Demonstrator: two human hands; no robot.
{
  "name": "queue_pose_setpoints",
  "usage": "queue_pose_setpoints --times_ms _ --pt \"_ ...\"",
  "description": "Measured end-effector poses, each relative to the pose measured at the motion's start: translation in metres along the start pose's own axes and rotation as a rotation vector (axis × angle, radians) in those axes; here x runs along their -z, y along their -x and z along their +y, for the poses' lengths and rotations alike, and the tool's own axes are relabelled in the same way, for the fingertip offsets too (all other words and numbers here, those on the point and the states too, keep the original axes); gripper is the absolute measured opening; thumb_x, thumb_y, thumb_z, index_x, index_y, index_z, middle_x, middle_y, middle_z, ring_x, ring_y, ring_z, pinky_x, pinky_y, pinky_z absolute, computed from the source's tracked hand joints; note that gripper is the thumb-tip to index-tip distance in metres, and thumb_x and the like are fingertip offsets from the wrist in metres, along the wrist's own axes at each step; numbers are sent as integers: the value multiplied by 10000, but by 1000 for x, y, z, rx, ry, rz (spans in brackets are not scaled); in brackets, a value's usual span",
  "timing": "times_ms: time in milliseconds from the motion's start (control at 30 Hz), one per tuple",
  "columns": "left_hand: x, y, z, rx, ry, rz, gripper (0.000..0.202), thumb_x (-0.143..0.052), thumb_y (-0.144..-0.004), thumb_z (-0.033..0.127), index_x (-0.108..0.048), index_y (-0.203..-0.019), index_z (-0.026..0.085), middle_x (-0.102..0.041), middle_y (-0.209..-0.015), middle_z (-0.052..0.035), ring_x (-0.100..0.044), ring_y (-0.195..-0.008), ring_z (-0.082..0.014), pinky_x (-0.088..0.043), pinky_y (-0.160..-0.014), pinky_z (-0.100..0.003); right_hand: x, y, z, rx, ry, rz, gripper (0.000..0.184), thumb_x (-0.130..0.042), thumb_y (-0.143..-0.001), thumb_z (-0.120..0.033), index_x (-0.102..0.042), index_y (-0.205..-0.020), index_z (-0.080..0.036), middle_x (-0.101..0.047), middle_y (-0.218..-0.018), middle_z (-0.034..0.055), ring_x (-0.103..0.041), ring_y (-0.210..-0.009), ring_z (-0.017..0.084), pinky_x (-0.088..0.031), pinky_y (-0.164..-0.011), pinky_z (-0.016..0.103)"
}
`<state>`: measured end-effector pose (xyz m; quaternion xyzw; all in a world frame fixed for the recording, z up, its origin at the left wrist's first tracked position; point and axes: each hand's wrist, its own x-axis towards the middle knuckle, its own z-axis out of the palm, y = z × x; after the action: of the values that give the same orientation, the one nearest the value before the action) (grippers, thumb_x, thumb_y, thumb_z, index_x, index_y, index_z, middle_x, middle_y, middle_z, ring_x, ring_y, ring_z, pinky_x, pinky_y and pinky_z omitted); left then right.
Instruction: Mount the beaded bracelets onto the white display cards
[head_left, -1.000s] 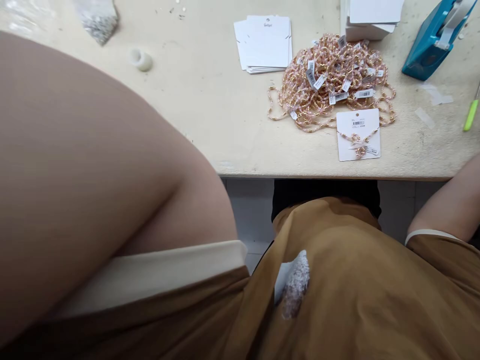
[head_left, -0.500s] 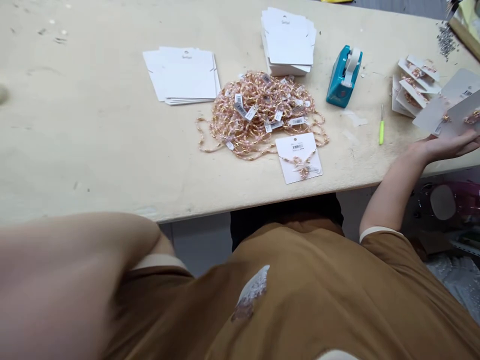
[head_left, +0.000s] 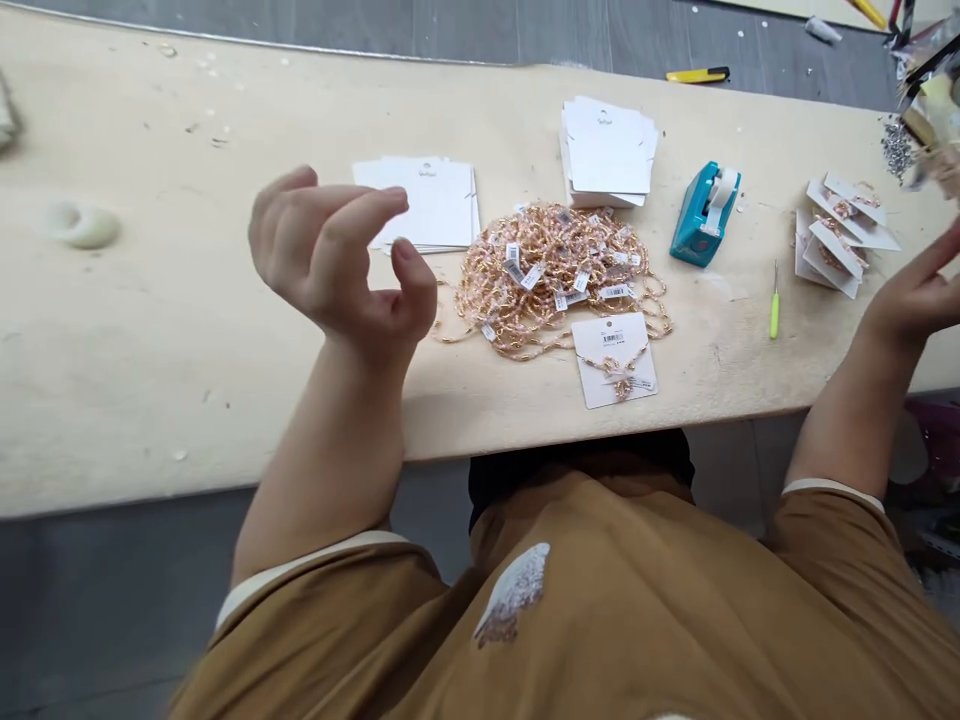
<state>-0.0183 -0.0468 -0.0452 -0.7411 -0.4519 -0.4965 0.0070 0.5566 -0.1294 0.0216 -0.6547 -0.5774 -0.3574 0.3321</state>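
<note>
Carded necklace (head_left: 589, 388), flat on the desk (head_left: 187, 380) just in front of the bead pile (head_left: 551, 270): probably light, card stiff, strand loose; best gripped by the card's edges. The long axis points toward the pile, hole end foremost. Left of the pile, the left hand (head_left: 330, 250) is empty, thumb and fingertips apart; right of it, the right hand (head_left: 926, 290) is cut off, its hold indeterminable.

Bare left hand (head_left: 341, 265) raised left of centre, fingers (head_left: 360, 220) curled, thumb apart; bare right hand (head_left: 919, 295) partly cut off at the right edge
</note>
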Motion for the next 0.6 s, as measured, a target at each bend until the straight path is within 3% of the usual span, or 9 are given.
queue_pose_setpoints --times_ms 67,133,267,333,433,467,500,567,600 --pt "-2 -3 0 -101 31 263 557 -363 -986 626 -681 -1038 172 -711 -827 -67 -689 -874 -199 -467 -780 -485 -13 5 -14 97 125 77 694 -187 -1066 -561 -690 -1012 -86 -682 -1228 317 -670 -1265 283 -492 -1027 463" --pt "-2 -7 3 -83 35 368 442 -443 -925 573 -712 -994 229 -740 -754 -28 -647 -698 -176 -525 -742 -442 -33 6 -15 62 219 -17 684 -191 -1071 -485 -744 -979 -93 -696 -1250 270 -681 -1245 277 -510 -978 454" --pt "3 -11 11 63 20 308 421 -429 -926 589 -699 -1013 278 -752 -803 -8 -672 -733 -171 -567 -737 -407 -68 4 8 -221 387 -457 400 -617 -912 -450 -794 -940 -93 -710 -1247 235 -661 -1215 387 -441 -997 557" --pt "2 -9 16 28 72 277 376 -450 -948 519 -687 -1067 253 -747 -868 -21 -687 -782 -148 -596 -742 -383 -65 8 13 -98 327 -491 457 -634 -897 -545 -805 -939 -123 -724 -1214 210 -655 -1212 370 -388 -1058 567" --pt "-5 -4 26 34 72 72 476 -447 -954 538 -607 -1251 202 -727 -1108 -64 -675 -1043 -146 -632 -902 -386 -29 21 -19 301 88 -66 684 -330 -1006 -648 -763 -1149 -138 -686 -1268 207 -659 -1169 347 -451 -879 512" --pt "-9 -2 30 55 42 -33 586 -431 -935 628 -554 -1332 215 -702 -1230 -64 -642 -1166 -155 -620 -1000 -402 -11 27 -43 433 -22 71 602 -361 -1018 -575 -736 -1161 -127 -708 -1203 204 -682 -1102 330 -458 -834 487" --pt "-13 1 34 103 13 -165 708 -408 -908 710 -476 -1430 236 -625 -1412 -60 -570 -1331 -173 -561 -1145 -431 7 34 -71 435 -124 160 484 -426 -1010 -491 -720 -1160 -138 -725 -1157 183 -693 -1062 311 -467 -837 478" --pt "-21 5 43 161 -7 -410 875 -361 -844 837 -347 -1543 312 -412 -1641 -26 -377 -1548 -225 -415 -1306 -487 39 49 -135 389 -315 123 348 -544 -966 -371 -675 -1218 -169 -755 -1106 140 -729 -1022 271 -519 -834 420" --pt "-25 8 46 155 2 -506 925 -359 -813 875 -318 -1564 337 -321 -1693 -17 -302 -1594 -263 -354 -1340 -527 52 58 -164 401 -387 -19 384 -624 -928 -339 -644 -1277 -181 -760 -1103 127 -733 -1008 252 -542 -819 382"
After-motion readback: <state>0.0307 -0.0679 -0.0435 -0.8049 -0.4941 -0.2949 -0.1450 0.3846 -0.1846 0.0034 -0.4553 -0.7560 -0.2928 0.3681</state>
